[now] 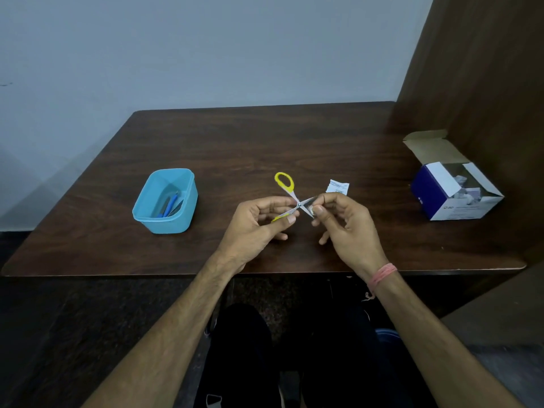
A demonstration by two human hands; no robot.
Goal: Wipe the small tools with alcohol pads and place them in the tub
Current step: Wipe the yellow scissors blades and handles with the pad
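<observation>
Small scissors (285, 182) with yellow handles are spread wide above the middle of the table. My left hand (255, 228) grips the lower yellow handle; the other loop stands free above it. My right hand (346, 224) pinches a small pad (309, 208) around one blade near the pivot; the pad is mostly hidden by my fingers. A blue tub (188, 198) stands to the left and holds several thin tools, one with a blue handle (170, 205).
A torn white pad wrapper (338, 187) lies on the dark wooden table (235, 142) just behind my right hand. An opened blue and white box (453, 201) of pads stands at the right, next to a wooden side panel (485, 69).
</observation>
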